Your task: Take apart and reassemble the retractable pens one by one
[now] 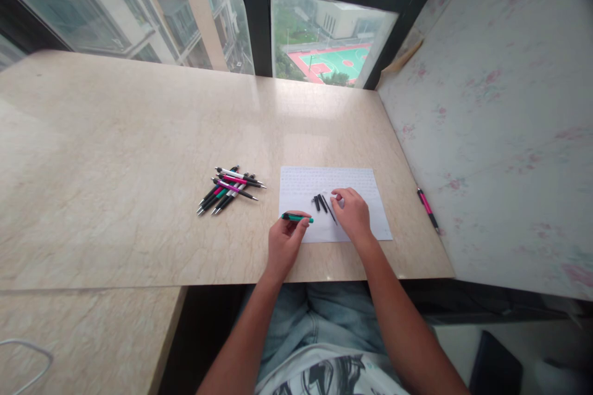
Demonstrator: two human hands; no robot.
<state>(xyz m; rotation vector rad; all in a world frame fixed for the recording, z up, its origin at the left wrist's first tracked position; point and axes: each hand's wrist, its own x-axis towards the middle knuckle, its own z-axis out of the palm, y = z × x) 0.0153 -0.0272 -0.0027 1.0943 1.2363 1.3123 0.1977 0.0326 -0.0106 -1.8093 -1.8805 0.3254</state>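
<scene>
My left hand (285, 237) is closed on a green pen barrel (297, 218), held level over the left edge of a white sheet of paper (370, 210). My right hand (353, 213) rests on the sheet with its fingertips pinched on something small I cannot make out. Between the hands, several small black pen parts (323, 203) lie on the paper. A pile of several pens (230, 189) in pink, green, white and black lies to the left of the sheet.
A pink and black pen (428, 210) lies alone near the right edge of the beige marble table (115, 166), next to a pale wall. Windows run along the far side. A white cable (28, 358) lies on a lower surface at bottom left.
</scene>
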